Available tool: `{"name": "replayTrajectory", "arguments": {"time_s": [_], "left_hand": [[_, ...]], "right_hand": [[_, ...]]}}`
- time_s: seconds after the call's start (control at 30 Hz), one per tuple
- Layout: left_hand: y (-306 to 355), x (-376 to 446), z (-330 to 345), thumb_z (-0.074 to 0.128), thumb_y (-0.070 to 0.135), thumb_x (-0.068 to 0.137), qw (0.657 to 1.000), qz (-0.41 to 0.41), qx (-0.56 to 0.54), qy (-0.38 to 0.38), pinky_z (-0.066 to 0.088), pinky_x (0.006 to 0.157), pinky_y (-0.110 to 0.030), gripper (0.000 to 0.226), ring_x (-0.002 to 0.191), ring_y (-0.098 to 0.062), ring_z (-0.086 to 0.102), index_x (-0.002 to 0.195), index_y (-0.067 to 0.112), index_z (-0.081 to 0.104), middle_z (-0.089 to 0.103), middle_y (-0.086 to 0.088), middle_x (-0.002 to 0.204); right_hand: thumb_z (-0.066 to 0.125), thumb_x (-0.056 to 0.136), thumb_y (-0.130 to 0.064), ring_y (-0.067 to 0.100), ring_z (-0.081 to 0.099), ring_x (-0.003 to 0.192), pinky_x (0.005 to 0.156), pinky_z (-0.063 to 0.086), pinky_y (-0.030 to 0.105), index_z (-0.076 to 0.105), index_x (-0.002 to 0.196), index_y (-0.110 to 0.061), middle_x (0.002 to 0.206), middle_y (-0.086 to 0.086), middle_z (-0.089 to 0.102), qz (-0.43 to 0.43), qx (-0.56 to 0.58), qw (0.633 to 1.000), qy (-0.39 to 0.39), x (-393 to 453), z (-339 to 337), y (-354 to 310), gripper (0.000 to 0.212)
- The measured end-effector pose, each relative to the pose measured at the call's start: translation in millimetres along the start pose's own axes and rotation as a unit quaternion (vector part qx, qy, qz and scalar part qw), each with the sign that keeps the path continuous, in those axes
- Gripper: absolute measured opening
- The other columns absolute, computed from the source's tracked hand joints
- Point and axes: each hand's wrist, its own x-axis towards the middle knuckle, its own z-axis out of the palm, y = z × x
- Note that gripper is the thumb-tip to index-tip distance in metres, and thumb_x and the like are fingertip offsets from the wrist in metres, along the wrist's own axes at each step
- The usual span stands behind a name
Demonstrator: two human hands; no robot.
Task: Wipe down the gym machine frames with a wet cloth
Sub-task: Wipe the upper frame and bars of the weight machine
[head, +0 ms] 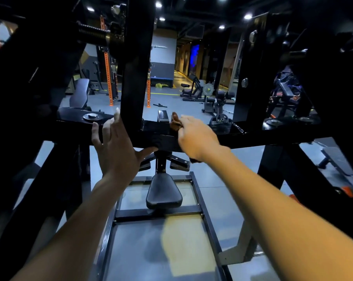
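Right hand (193,136) has its fingers curled around a brown cloth (175,124), pressing it onto the black crossbar (273,136) just right of the central upright (135,78). Left hand (112,142) is spread flat, fingers straight, thumb stretched along the bar, bracing and holding nothing. Judging progress: this crossbar is mid-wipe, and no wet sheen shows clearly either way in this dim light. The upright, the angled side legs and the base rails (157,214) around the seat (164,192) likely still wait

Black crossbar (252,136) carries a brown cloth (174,123).
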Motion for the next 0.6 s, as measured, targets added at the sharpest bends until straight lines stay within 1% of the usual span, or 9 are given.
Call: {"name": "replayTrajectory", "arguments": {"time_s": [0.07, 0.17, 0.23, 0.3, 0.43, 0.47, 0.5, 0.53, 0.6], "left_hand": [[0, 0, -1, 0.067, 0.085, 0.066, 1.000, 0.001, -0.006, 0.000, 0.003, 0.123, -0.049, 0.132, 0.143, -0.034, 0.036, 0.156, 0.000, 0.022, 0.050, -0.018, 0.145], [0, 0, -2, 0.067, 0.085, 0.066, 1.000, 0.001, -0.002, -0.004, 0.002, 0.123, -0.049, 0.132, 0.143, -0.033, 0.035, 0.156, 0.000, 0.021, 0.049, -0.018, 0.145], [0, 0, -1, 0.066, 0.085, 0.066, 1.000, 0.001, 0.003, -0.004, 0.003, 0.123, -0.050, 0.132, 0.143, -0.034, 0.036, 0.156, -0.001, 0.022, 0.049, -0.019, 0.145], [0, 0, 0, 0.064, 0.085, 0.066, 1.000, 0.002, 0.010, -0.003, 0.004, 0.123, -0.051, 0.133, 0.143, -0.035, 0.036, 0.156, -0.002, 0.021, 0.048, -0.020, 0.146], [-2, 1, 0, 0.061, 0.087, 0.068, 1.000, 0.006, 0.021, -0.007, 0.003, 0.123, -0.051, 0.132, 0.143, -0.034, 0.034, 0.157, -0.001, 0.018, 0.046, -0.020, 0.148], [-3, 1, 0, 0.061, 0.087, 0.069, 1.000, 0.009, 0.023, -0.009, 0.004, 0.123, -0.051, 0.132, 0.143, -0.034, 0.035, 0.157, -0.002, 0.018, 0.046, -0.020, 0.147], [-3, 1, 0, 0.060, 0.087, 0.069, 1.000, 0.011, 0.023, -0.009, 0.004, 0.123, -0.051, 0.131, 0.142, -0.034, 0.036, 0.157, -0.002, 0.019, 0.047, -0.020, 0.146], [-2, 1, -1, 0.060, 0.087, 0.069, 1.000, 0.013, 0.022, -0.007, 0.005, 0.123, -0.052, 0.131, 0.142, -0.034, 0.036, 0.156, -0.002, 0.020, 0.047, -0.020, 0.146], [-1, 0, -2, 0.057, 0.088, 0.070, 1.000, 0.015, 0.027, -0.007, 0.006, 0.123, -0.052, 0.130, 0.142, -0.035, 0.037, 0.156, -0.003, 0.021, 0.047, -0.020, 0.146]], "right_hand": [[0.037, 0.092, -0.025, 0.024, 0.060, 0.090, 0.080, 0.054, 0.042, 0.056, 0.100, -0.023, 0.105, 0.003, 0.064, 0.036, -0.043, 0.998, -0.012, -5, -20, 30, 0.020], [0.043, 0.085, -0.014, 0.028, 0.060, 0.082, 0.064, 0.055, 0.040, 0.056, 0.094, -0.014, 0.099, 0.008, 0.061, 0.137, -0.075, 0.987, 0.021, -17, -43, 65, 0.016], [0.050, 0.086, -0.008, 0.029, 0.061, 0.086, 0.071, 0.057, 0.039, 0.057, 0.095, -0.008, 0.098, 0.010, 0.061, 0.184, -0.086, 0.978, 0.054, -17, -38, 51, 0.011], [0.054, 0.087, -0.008, 0.026, 0.060, 0.087, 0.079, 0.056, 0.035, 0.056, 0.091, -0.008, 0.094, 0.007, 0.060, 0.200, -0.035, 0.975, 0.086, -13, -20, 15, 0.005], [0.050, 0.091, -0.012, 0.027, 0.054, 0.107, 0.092, 0.049, 0.040, 0.056, 0.120, -0.012, 0.113, 0.004, 0.057, 0.033, 0.012, 0.999, 0.028, -9, 7, -29, 0.029], [0.049, 0.092, -0.013, 0.028, 0.055, 0.106, 0.091, 0.049, 0.042, 0.056, 0.118, -0.015, 0.111, 0.003, 0.058, 0.020, 0.020, 1.000, 0.005, -9, 0, -21, 0.028], [0.048, 0.091, -0.014, 0.028, 0.056, 0.104, 0.094, 0.049, 0.044, 0.057, 0.113, -0.016, 0.106, 0.002, 0.060, 0.023, -0.002, 1.000, -0.011, -9, -10, -7, 0.024], [0.047, 0.089, -0.014, 0.028, 0.058, 0.103, 0.104, 0.044, 0.046, 0.058, 0.109, -0.016, 0.103, 0.003, 0.062, 0.032, -0.056, 0.998, -0.016, -9, -18, 11, 0.022], [0.047, 0.086, -0.016, 0.024, 0.060, 0.107, 0.125, 0.017, 0.045, 0.062, 0.106, -0.013, 0.103, 0.004, 0.065, 0.059, -0.210, 0.976, 0.002, -8, -34, 51, 0.025]]}}
